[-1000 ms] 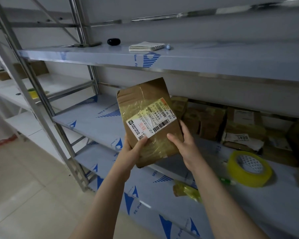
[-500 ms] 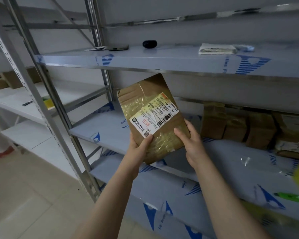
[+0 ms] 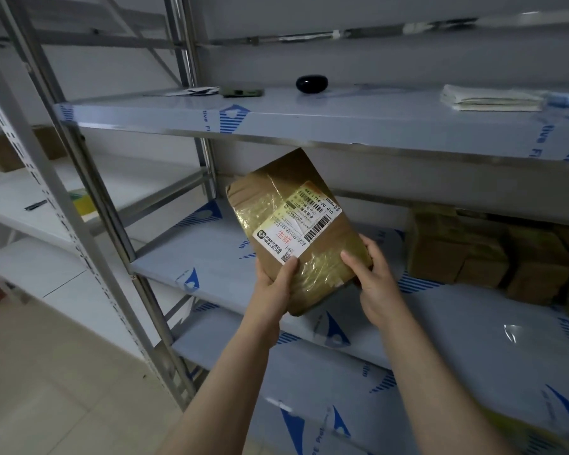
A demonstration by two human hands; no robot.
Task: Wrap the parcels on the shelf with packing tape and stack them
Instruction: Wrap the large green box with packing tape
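A brown cardboard parcel (image 3: 296, 221), wrapped in clear yellowish tape and bearing a white shipping label, is held tilted above the middle shelf (image 3: 217, 257). My left hand (image 3: 273, 280) grips its lower left corner with the thumb on the label. My right hand (image 3: 372, 277) grips its lower right edge, thumb on top. Several other brown parcels (image 3: 480, 254) sit in a row at the back right of the same shelf. The tape roll is out of view.
The upper shelf (image 3: 342, 123) carries a black oval object (image 3: 311, 83), a phone (image 3: 242, 91), papers and a folded white cloth (image 3: 493, 100). Metal uprights (image 3: 89, 198) stand at the left. A second shelf unit lies further left, above tiled floor.
The view has swung left, so the yellow tape roll has left the frame. The parcel, still held in both hands, has shifted left along the shelf, away from the parcel row.
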